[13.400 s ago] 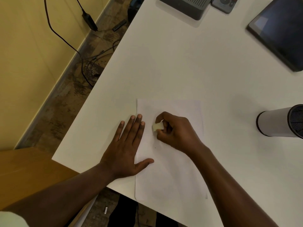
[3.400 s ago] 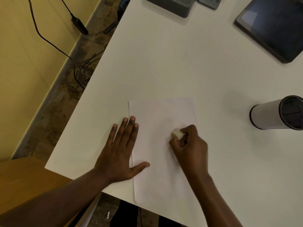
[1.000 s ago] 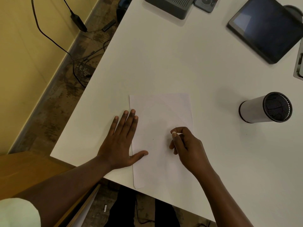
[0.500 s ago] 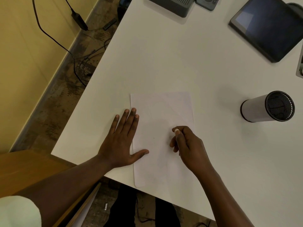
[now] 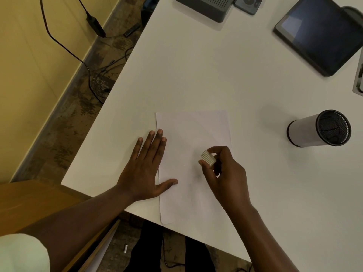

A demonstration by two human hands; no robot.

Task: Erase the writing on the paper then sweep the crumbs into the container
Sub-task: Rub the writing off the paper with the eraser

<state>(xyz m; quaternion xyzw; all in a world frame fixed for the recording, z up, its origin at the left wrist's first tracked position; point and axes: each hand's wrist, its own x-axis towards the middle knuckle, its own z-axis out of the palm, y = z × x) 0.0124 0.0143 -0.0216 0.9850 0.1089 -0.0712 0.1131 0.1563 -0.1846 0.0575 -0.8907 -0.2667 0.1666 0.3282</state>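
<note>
A white sheet of paper (image 5: 193, 134) lies near the front edge of the white table (image 5: 206, 71), its lower corner hanging over the edge. My left hand (image 5: 146, 167) rests flat on the paper's left edge, fingers spread. My right hand (image 5: 224, 171) hovers over the paper's right half and pinches a small white ribbed eraser (image 5: 208, 158) between thumb and fingers, lifted off the sheet. A tiny dark speck (image 5: 184, 165) sits on the paper. A cylindrical mesh container (image 5: 318, 131) stands to the right, apart from the paper.
A dark tablet (image 5: 322, 34) lies at the back right. A grey device (image 5: 206, 5) and a small remote (image 5: 248, 3) sit at the far edge. Cables (image 5: 78, 55) run along the floor on the left. A wooden surface (image 5: 35, 205) adjoins the table's front-left corner.
My right hand has lifted and turned, so the eraser now shows its ribbed face above the paper. My left hand has stayed flat in place.
</note>
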